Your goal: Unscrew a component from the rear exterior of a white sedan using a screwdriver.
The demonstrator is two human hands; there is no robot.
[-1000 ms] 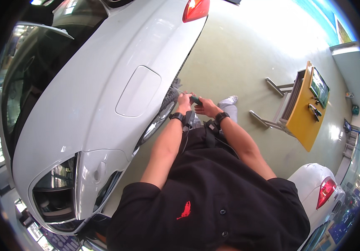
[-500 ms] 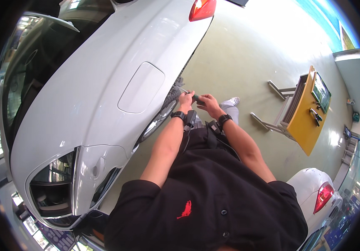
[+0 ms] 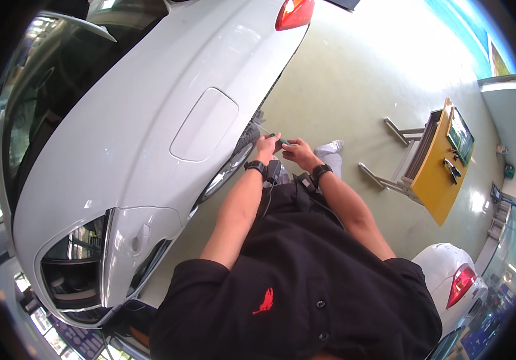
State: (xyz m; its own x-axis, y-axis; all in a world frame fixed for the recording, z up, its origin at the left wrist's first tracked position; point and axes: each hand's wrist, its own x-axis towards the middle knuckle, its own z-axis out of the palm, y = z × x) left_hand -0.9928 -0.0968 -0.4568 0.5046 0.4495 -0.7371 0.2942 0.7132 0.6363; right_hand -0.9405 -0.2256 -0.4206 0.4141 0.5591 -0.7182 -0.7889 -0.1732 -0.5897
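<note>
A screwdriver with a dark green handle (image 3: 283,141) is held between my two hands, its thin shaft pointing toward the rear wheel (image 3: 246,139) of a white car. My left hand (image 3: 265,146) closes around the front of the tool, close to the wheel. At the back end of the handle, my right hand (image 3: 299,153) has its fingers pinched on it. Where the tip meets the wheel area is too small to make out. Each wrist wears a black band with a small box near it.
The white car's body (image 3: 168,108), with its fuel flap (image 3: 205,125), fills the left side. To the right stands a yellow-topped table (image 3: 441,186) with a screen-like panel and small tools on it. Another white vehicle (image 3: 444,270) is at the lower right.
The screwdriver handle has turned or shifted slightly in my hands, and my right fingers have moved a little on it. The view has shifted slightly; both hands stay by the wheel.
</note>
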